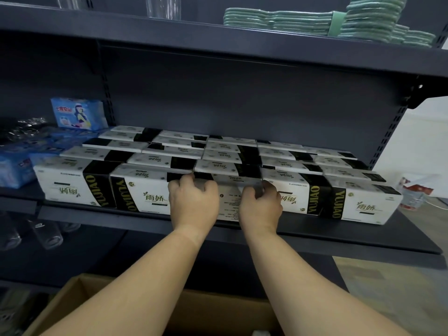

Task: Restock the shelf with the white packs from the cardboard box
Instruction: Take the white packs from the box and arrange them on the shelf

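Observation:
Several white packs with black bands fill the dark middle shelf [315, 235] in rows. One white pack [229, 202] stands in the front row between its neighbours. My left hand [192, 202] grips its upper left edge with curled fingers. My right hand [260, 206] grips its upper right edge the same way. The cardboard box [72, 301] sits open below my forearms, its inside mostly hidden by my arms; a bit of white shows at its bottom right.
Blue packs [77, 115] lie at the shelf's left end. Green folded cloths [315, 20] are stacked on the shelf above. Clear glasses [46, 235] stand on the lower shelf at left. A light floor lies to the right.

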Demonstrator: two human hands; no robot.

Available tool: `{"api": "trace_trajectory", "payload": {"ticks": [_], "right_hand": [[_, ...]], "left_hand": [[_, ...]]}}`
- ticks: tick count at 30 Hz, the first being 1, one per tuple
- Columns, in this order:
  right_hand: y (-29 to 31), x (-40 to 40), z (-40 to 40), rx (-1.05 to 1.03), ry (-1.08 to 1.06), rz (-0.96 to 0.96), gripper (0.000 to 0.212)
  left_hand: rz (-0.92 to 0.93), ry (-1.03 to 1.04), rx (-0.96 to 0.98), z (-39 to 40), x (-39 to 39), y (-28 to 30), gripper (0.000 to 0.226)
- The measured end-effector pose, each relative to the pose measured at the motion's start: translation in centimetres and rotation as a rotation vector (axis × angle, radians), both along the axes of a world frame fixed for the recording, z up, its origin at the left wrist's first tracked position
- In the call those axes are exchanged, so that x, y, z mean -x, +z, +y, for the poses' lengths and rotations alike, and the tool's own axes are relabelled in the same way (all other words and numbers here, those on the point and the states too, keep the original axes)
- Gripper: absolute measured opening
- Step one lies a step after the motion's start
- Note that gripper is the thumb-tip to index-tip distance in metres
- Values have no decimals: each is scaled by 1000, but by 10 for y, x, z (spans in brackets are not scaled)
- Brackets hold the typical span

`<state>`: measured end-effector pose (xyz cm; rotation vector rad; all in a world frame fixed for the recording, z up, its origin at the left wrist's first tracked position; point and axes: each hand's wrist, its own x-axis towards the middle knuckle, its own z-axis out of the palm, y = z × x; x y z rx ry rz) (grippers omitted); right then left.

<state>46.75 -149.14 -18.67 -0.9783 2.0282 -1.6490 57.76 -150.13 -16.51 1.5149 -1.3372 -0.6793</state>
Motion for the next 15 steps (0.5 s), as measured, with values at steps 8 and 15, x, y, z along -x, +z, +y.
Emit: {"api": "trace_trajectory", "payload": {"ticks": [8,15], "right_hand": [[0,2,4,-3,35,1,43],[-1,0,11,5,50,-16,48]], "left_hand": [[14,18,13,10,2,3,31],[26,-16,41,20,1,-2,38]]}}
